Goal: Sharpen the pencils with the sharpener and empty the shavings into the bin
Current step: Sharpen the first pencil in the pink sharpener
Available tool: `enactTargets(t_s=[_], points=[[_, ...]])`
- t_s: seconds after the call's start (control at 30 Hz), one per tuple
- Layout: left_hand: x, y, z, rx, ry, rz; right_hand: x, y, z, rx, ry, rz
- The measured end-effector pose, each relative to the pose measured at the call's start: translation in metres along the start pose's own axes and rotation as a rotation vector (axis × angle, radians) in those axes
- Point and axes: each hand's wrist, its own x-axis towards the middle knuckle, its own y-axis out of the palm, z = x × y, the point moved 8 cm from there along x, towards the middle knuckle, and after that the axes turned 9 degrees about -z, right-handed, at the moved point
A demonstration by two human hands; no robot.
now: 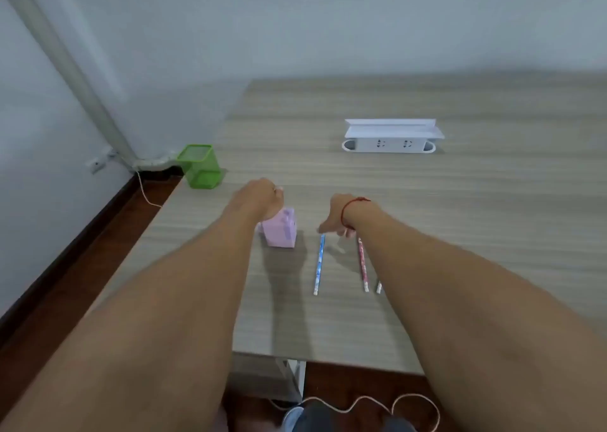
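Three pencils are counted mid-frame: one blue pencil (319, 264), one pink pencil (362, 264), one third pencil (379, 287) mostly hidden by an arm. One pink sharpener (281, 229) is seen centre-left, one green bin (199, 165) left, one white socket box (391, 136) upper right. Two hands are counted.

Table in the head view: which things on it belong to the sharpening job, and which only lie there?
For the job:
pink sharpener, under the left hand
blue pencil
red pencil
third pencil, mostly hidden by the right arm
green bin

Just lying about:
white power strip
folded white paper on it
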Motion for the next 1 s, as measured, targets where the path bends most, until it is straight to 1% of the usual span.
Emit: enactTargets(t_s=[0.03,0.1,0.17,0.27,0.33,0.43,0.5,0.6,0.67,0.73,0.83,0.9,1.0], points=[[-0.005,0.007,0.004,-0.004,0.006,0.001,0.0,0.02,-0.002,-0.024,0.016,0.075],[-0.008,0.02,0.013,-0.053,0.023,-0.053,0.006,0.047,-0.002,-0.059,0.046,0.111],[-0.011,0.036,0.02,-0.153,0.041,-0.102,0.011,0.064,0.0,-0.053,0.047,0.086],[-0.015,0.052,0.025,-0.316,0.066,-0.228,0.011,0.071,0.008,-0.022,0.012,0.036],[-0.018,0.057,0.025,-0.355,0.075,-0.297,0.013,0.074,0.012,-0.021,-0.014,-0.047],[-0.035,0.059,0.025,-0.348,0.06,-0.381,0.005,0.082,0.015,0.023,-0.044,-0.263],[-0.044,0.06,0.025,-0.298,0.045,-0.357,-0.002,0.079,0.014,0.112,-0.046,-0.35],[-0.055,0.055,0.026,-0.245,0.071,-0.359,-0.011,0.058,0.015,0.238,-0.085,-0.431],[-0.058,0.053,0.03,-0.234,0.07,-0.351,-0.015,0.051,0.013,0.223,-0.125,-0.429],[-0.059,0.057,0.035,-0.238,0.051,-0.292,-0.018,0.049,0.004,0.151,-0.137,-0.427],[-0.056,0.058,0.031,-0.377,0.017,-0.21,-0.021,0.046,-0.012,0.077,-0.086,-0.482],[-0.055,0.058,0.026,-0.468,-0.001,-0.212,-0.023,0.043,-0.016,0.085,-0.077,-0.528],[-0.057,0.058,0.024,-0.532,-0.033,-0.222,-0.026,0.039,-0.019,0.108,-0.077,-0.606]])
